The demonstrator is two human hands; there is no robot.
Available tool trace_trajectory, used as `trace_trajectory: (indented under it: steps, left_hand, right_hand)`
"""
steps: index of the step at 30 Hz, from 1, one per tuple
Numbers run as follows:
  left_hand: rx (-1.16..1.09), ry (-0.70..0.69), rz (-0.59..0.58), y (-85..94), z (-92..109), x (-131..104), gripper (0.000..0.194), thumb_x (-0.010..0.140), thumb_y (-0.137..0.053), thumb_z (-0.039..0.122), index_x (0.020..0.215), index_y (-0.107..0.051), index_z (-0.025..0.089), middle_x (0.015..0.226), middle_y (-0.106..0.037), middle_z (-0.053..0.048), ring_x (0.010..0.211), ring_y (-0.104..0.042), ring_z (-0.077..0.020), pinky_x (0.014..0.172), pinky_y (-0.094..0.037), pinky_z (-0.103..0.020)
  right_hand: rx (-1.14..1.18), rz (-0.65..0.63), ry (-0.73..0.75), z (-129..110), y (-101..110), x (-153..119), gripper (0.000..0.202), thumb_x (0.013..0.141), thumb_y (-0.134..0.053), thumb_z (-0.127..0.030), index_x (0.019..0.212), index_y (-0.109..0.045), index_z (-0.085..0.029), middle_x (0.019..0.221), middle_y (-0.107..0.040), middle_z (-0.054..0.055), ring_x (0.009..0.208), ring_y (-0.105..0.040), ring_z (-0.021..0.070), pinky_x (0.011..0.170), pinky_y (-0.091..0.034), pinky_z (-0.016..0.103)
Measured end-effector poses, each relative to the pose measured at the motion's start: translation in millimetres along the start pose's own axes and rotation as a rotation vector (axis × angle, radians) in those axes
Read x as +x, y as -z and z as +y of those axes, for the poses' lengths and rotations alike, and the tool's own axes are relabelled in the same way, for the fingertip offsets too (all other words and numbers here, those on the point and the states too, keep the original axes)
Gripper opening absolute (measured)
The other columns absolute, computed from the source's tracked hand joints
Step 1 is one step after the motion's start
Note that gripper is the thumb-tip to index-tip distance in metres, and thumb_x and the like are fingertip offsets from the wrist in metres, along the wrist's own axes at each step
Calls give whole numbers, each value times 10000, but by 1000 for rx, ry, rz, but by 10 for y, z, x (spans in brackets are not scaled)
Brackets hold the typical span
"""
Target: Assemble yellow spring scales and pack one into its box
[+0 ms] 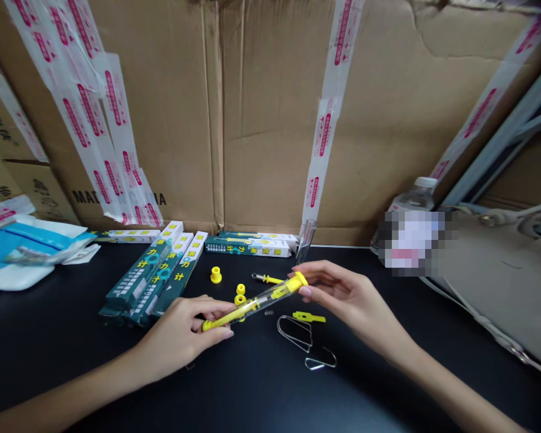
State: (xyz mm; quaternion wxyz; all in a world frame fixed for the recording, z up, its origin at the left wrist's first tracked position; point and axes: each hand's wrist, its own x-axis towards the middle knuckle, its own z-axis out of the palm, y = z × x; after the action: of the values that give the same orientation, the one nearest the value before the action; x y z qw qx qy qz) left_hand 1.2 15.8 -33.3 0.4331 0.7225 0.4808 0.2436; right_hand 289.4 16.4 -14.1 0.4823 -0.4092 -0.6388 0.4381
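Observation:
A clear tube with yellow ends and a yellow piece inside (256, 302) is held at a slant above the black table. My left hand (192, 328) pinches its lower yellow end, and my right hand (342, 291) grips the yellow cap at its upper end. Beneath and behind it lie small yellow caps (215, 275), a yellow rod with a metal loop (270, 279) and a small spring (268, 313). Closer to me are a flat yellow piece (309, 317), a bent wire loop (294, 334) and a wire hook (321, 362).
Green and white boxes (148, 276) lie at the left, others (247, 245) at the back by a large carton (270, 120). A clear tube (305, 240) stands behind my right hand. A bottle (415, 198), a bag (500, 288) and plastic packets (36, 240) line the sides.

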Motion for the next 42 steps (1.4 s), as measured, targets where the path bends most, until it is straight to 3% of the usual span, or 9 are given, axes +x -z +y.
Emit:
trace_trajectory:
  steps: [7,13,23,34,42]
  left_hand:
    - [-4,-1,4,-2,-4,-8,421,780,-674,366,1162,-751,209,1093,-708,-47,879,-629,-199,753,-566,-290]
    - [6,-16,14,-3,-21,4,406,792,-676,363,1158,-752,205,1064,-715,-50,875,-627,-197,760,-572,-301]
    - [37,-16,-24,9,-8,-10,415,800,-674,358,1161,-753,170,984,-657,-60,876,-647,-213,765,-578,-307]
    - [28,-4,-13,-1,-32,-9,387,795,-688,352,1146,-760,208,981,-661,-41,848,-623,-193,739,-573,-287]
    - [5,-17,7,-1,-41,10,382,799,-686,363,1144,-762,217,1019,-679,-43,860,-622,-197,738,-569,-286]
  right_hand:
    - [25,24,-30,-116,10,2,312,780,-819,-402,1026,-785,-212,1036,-788,93,887,-746,237,837,-633,367]
    - [41,8,-30,-88,14,7,295,776,-830,-370,1041,-791,-247,1103,-789,70,1030,-740,270,965,-592,408]
    - [-104,-27,-39,18,-44,-48,278,807,-789,-396,1032,-793,-234,997,-806,62,911,-768,251,820,-638,343]
    - [-63,21,-41,44,-81,-21,304,818,-760,-438,1015,-732,-208,809,-769,53,709,-728,194,689,-631,320]
    - [-69,48,-10,13,-76,-30,305,880,-697,-466,1019,-720,-196,871,-751,63,722,-701,181,684,-614,302]
